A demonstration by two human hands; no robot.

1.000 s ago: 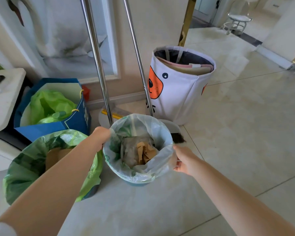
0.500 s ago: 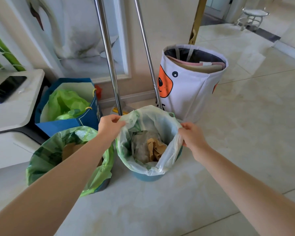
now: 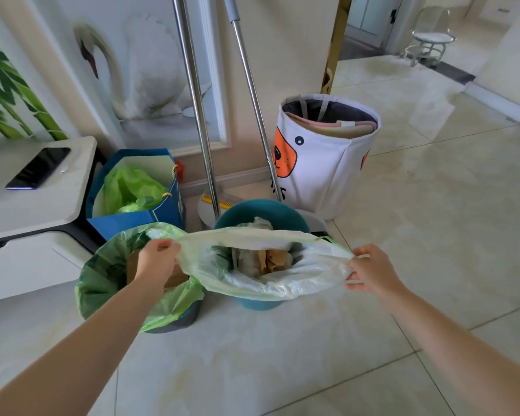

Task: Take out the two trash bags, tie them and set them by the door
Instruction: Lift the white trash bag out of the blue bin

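While the pale trash bag point(image 3: 270, 283) sits partly raised in the teal bin point(image 3: 261, 211), I have its rim stretched wide between both hands — my left hand point(image 3: 158, 261) pinches the left edge and my right hand point(image 3: 373, 270) grips the right edge, fingers curled round the plastic. Inside I can see crumpled brown paper point(image 3: 272, 262) and some greyish wrapping. The bag's lower part is inside the bin, whose far rim shows bare behind the plastic.

Just to the left, touching the pale bag's edge, stands the second bin with a green trash bag point(image 3: 108, 274) folded over its rim; a piece of cardboard point(image 3: 132, 267) shows inside it, partly hidden by my left forearm. Behind that is a blue paper bag point(image 3: 162, 211) holding more green plastic, against a white cabinet point(image 3: 27, 259) with a dark phone point(image 3: 38, 168) lying on top.

Two metal poles point(image 3: 195, 109) lean at the wall behind the bins, their lower ends at a pale dustpan-like base. To the right of them sits a white fabric basket point(image 3: 321, 172) with an orange animal face, folded cloth inside.

Everything stands on glossy cream floor tiles point(image 3: 433, 205) with thin grout lines — they run on through a doorway at upper right, where a small white stool point(image 3: 430, 46) stands far off. A swan picture point(image 3: 132, 70) hangs on the wall.
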